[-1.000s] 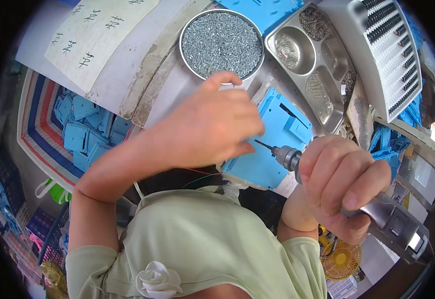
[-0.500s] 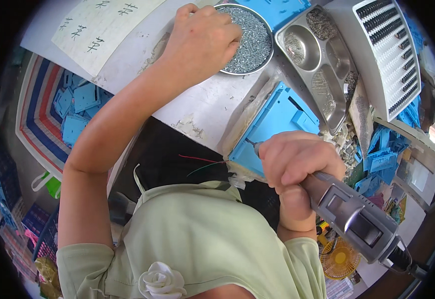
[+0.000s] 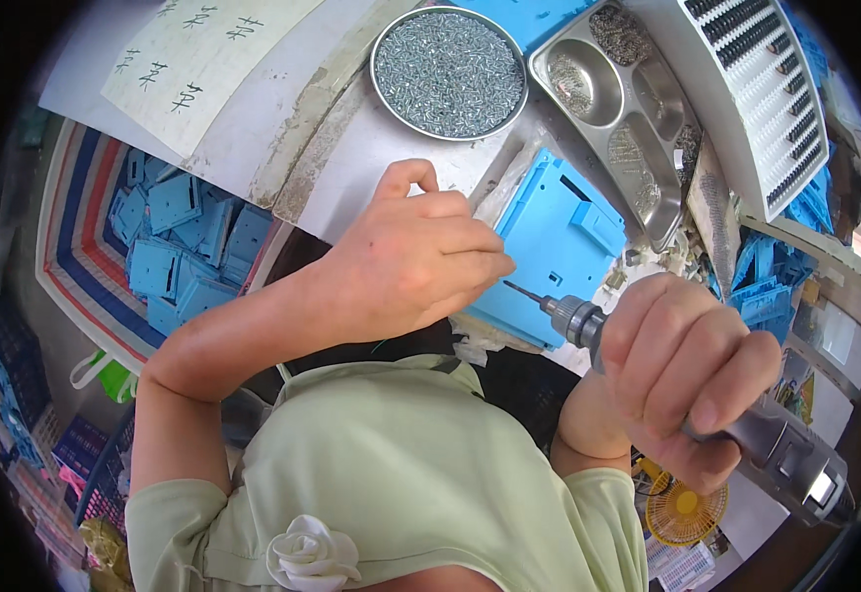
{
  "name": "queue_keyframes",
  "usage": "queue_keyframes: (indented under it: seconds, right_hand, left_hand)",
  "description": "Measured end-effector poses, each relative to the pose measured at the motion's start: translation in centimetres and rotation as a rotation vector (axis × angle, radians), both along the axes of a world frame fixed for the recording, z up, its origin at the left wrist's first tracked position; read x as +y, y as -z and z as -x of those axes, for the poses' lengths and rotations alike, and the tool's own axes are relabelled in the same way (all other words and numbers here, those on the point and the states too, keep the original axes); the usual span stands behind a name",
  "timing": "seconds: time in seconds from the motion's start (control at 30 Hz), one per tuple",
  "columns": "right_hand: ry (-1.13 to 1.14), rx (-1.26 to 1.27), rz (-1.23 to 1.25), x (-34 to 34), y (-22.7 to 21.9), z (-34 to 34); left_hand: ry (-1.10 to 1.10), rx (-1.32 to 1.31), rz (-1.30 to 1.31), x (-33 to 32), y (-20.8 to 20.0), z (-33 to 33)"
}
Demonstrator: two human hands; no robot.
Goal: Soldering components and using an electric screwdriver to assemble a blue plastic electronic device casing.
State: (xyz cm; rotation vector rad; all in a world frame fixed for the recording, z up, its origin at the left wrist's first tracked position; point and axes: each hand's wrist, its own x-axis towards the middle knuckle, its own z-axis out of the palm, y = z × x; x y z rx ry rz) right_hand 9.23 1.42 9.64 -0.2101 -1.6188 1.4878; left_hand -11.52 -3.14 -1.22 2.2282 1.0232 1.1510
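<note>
My right hand (image 3: pixel 687 380) grips a grey electric screwdriver (image 3: pixel 795 459) whose thin bit points left over a light blue plastic panel (image 3: pixel 554 237). My left hand (image 3: pixel 415 252) is just left of the bit's tip, thumb and fingers pinched together at the panel's near left edge. What the pinch holds, if anything, is too small to make out. Beyond my left hand stands a round metal dish (image 3: pixel 450 74) full of small silvery screws. The panel lies flat on the table, with slots and a raised block on it.
Right of the dish lies a steel compartment tray (image 3: pixel 598 128) with small metal parts. Beside it stands a white rack (image 3: pixel 776 109) with rows of black pieces. A striped bag (image 3: pixel 80 217) of blue plastic parts sits at left. A written paper sheet (image 3: pixel 193 74) covers the table's far left.
My left hand has come from the screw dish down to the bit's tip. The screwdriver has turned and drawn right with my right hand, uncovering more of the panel.
</note>
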Motion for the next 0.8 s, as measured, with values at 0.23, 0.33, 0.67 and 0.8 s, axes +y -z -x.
queue_keyframes:
  seconds: [0.23, 0.33, 0.67, 0.8]
  right_hand:
    - [0.033, -0.009, 0.023, -1.3, 0.1, 0.8]
    - [0.043, -0.008, 0.032, -1.8, 0.4, 0.9]
    - [0.143, -0.027, 0.154, -5.1, 3.2, 1.2]
    - [0.149, -0.137, 0.096, -5.6, 3.7, 2.4]
  left_hand:
    - [0.042, 0.016, 0.016, -0.6, -0.7, 0.5]
    - [0.073, 0.097, -0.034, -0.6, -0.7, 0.7]
    - [-0.161, 0.092, 0.039, 1.2, -1.2, 4.2]
    - [-0.171, 0.075, 0.038, 0.4, -0.4, 3.5]
